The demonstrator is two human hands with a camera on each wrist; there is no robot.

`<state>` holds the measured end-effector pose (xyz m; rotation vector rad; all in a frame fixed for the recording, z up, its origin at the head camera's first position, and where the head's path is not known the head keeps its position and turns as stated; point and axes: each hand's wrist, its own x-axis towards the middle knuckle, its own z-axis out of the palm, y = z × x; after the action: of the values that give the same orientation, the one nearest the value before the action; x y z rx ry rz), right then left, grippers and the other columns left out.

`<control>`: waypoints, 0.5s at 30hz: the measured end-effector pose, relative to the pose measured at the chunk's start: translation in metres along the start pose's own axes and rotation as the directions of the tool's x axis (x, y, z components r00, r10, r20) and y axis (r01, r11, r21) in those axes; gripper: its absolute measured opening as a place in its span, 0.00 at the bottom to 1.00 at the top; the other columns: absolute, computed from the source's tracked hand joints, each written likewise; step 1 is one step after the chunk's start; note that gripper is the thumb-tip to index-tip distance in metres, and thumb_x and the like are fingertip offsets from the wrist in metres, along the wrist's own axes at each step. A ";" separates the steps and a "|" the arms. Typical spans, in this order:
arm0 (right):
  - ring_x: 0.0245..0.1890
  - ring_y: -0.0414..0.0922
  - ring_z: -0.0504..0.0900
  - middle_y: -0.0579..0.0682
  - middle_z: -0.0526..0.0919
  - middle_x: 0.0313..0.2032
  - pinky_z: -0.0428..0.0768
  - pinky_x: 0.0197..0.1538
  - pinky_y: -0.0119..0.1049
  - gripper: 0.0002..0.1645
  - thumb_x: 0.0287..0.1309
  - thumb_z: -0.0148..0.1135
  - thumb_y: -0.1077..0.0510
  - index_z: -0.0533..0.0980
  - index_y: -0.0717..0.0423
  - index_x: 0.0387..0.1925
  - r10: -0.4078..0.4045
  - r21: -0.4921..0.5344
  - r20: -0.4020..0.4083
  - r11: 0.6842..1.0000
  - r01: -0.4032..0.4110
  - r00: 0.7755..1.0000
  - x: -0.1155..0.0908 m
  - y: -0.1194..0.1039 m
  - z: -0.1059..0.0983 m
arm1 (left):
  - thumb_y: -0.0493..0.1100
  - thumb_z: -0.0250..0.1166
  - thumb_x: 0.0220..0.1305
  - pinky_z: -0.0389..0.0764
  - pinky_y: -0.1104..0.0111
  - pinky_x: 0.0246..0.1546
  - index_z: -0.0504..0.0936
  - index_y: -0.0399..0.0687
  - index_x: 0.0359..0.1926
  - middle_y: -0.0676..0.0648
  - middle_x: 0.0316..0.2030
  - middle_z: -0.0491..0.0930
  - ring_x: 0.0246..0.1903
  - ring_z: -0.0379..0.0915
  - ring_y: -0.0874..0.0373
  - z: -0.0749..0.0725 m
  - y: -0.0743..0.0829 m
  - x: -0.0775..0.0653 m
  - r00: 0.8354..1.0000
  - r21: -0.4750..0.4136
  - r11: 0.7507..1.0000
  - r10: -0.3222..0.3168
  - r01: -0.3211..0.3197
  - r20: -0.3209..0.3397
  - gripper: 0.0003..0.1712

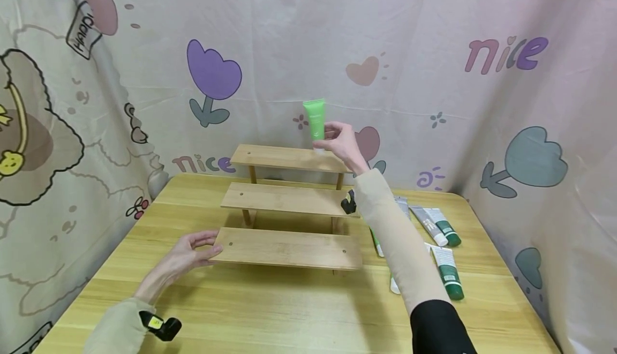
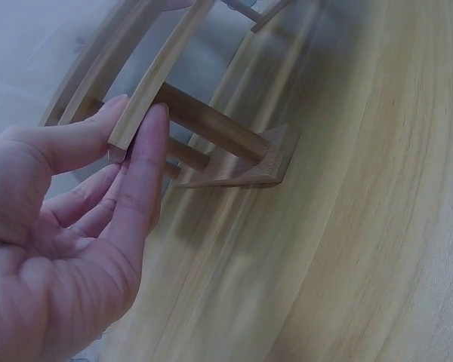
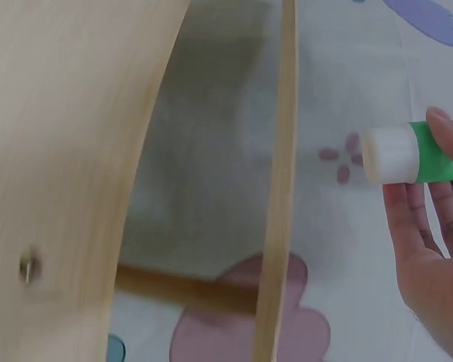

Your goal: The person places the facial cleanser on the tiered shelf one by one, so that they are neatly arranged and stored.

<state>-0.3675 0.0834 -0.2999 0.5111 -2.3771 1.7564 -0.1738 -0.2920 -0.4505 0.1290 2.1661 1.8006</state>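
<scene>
A three-tier wooden shelf stand (image 1: pixel 289 201) stands in the middle of the table. Its lowest board (image 1: pixel 289 248) has its left end pinched between the thumb and fingers of my left hand (image 1: pixel 190 252); the left wrist view shows the thumb on top of the board (image 2: pixel 162 72) and a finger beneath. Over the right part of the top board (image 1: pixel 279 156), my right hand (image 1: pixel 341 142) holds a green squeeze tube (image 1: pixel 315 118) upright, cap down. In the right wrist view, a gap separates the tube's white cap (image 3: pixel 392 154) from the top board (image 3: pixel 279 181).
To the right of the stand, partly behind my right sleeve (image 1: pixel 395 241), lie several tubes. Among them are a grey tube (image 1: pixel 430 226) and white-and-green tubes (image 1: pixel 448 272). A patterned curtain (image 1: pixel 409 22) hangs behind and beside the wooden table (image 1: pixel 289 311).
</scene>
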 end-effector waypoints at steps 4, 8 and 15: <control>0.40 0.42 0.84 0.64 0.86 0.49 0.87 0.50 0.36 0.27 0.48 0.76 0.67 0.80 0.63 0.53 -0.002 0.053 -0.015 0.999 0.003 1.000 0.007 0.000 0.019 | 0.39 0.62 0.72 0.89 0.66 0.51 0.48 0.19 0.73 0.20 0.67 0.57 0.47 0.80 0.65 -0.001 0.000 -0.001 1.000 -0.005 1.000 -0.011 0.011 -0.008 0.43; 0.39 0.42 0.83 0.66 0.85 0.49 0.87 0.47 0.32 0.27 0.47 0.76 0.70 0.80 0.65 0.52 -0.002 0.092 -0.047 0.996 0.006 0.999 0.014 0.000 0.038 | 0.38 0.62 0.72 0.89 0.67 0.51 0.47 0.19 0.73 0.22 0.64 0.61 0.46 0.80 0.65 -0.001 -0.001 0.001 1.000 -0.011 1.000 -0.012 0.012 -0.004 0.43; 0.47 0.54 0.86 0.65 0.86 0.49 0.88 0.52 0.37 0.28 0.48 0.76 0.69 0.80 0.65 0.54 0.003 0.090 -0.082 0.996 0.005 0.997 0.019 0.002 0.064 | 0.37 0.62 0.72 0.89 0.68 0.49 0.47 0.19 0.73 0.44 0.52 0.72 0.44 0.80 0.66 -0.002 -0.002 0.003 1.000 -0.025 1.000 -0.002 0.003 0.004 0.43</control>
<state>-0.3808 0.0194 -0.3153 0.4420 -2.2504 1.8540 -0.1766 -0.2941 -0.4528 0.1245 2.1394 1.8231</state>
